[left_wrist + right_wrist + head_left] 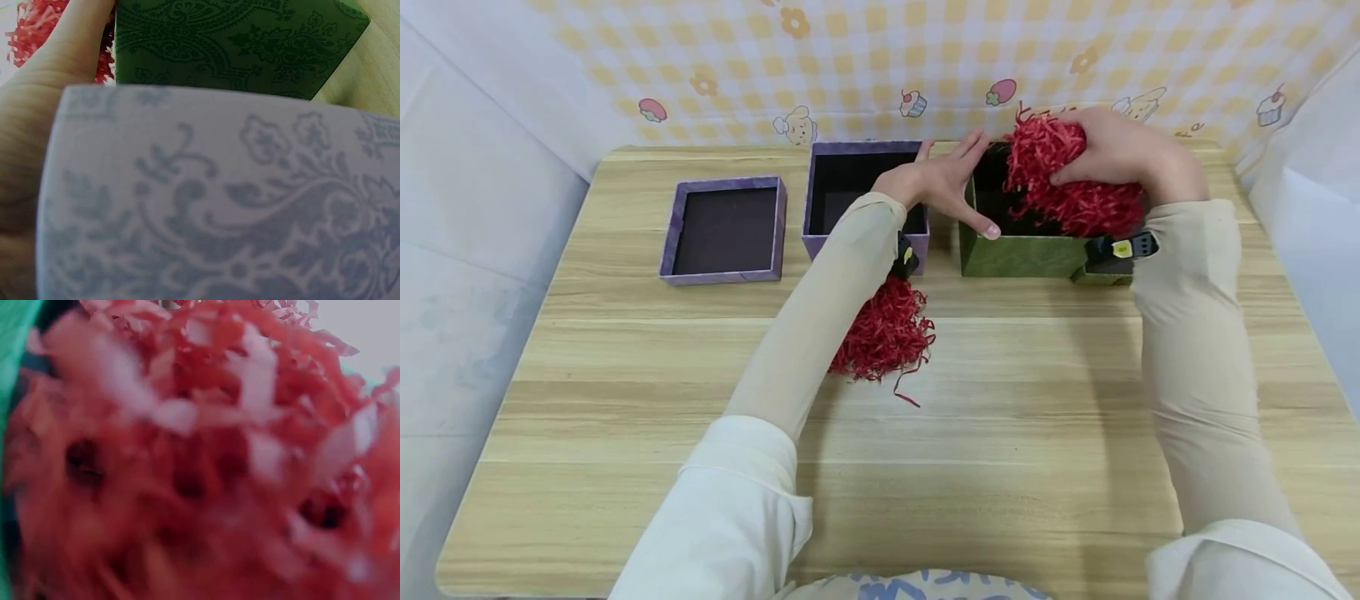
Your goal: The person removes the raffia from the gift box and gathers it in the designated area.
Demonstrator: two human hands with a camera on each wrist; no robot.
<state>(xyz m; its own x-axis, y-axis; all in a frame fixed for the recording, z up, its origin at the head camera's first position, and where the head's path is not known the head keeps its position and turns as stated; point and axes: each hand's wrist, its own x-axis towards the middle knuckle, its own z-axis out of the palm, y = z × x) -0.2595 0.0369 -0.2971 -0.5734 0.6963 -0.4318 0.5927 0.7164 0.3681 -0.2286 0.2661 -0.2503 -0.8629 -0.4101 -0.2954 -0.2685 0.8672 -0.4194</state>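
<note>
My right hand (1108, 150) grips a big clump of red shredded paper (1045, 150) over the green patterned box (1022, 257). More of the red paper hangs down into that box; in the right wrist view the shreds (206, 462) fill nearly everything, beside a strip of green wall. My left hand (943, 182) spreads its straight fingers at the left side of the green box, thumb tip by its front edge. Its wrist passes over the purple box (865, 148), whose patterned side (250, 200) stands close in the left wrist view.
A shallow purple lid (722, 275) lies on the wooden table (985, 433) at left. A loose pile of red shredded paper (887, 333) sits before the purple box, partly behind the left forearm. A green corner (1101, 277) shows under the right wrist. A checked cloth (850, 67) hangs behind.
</note>
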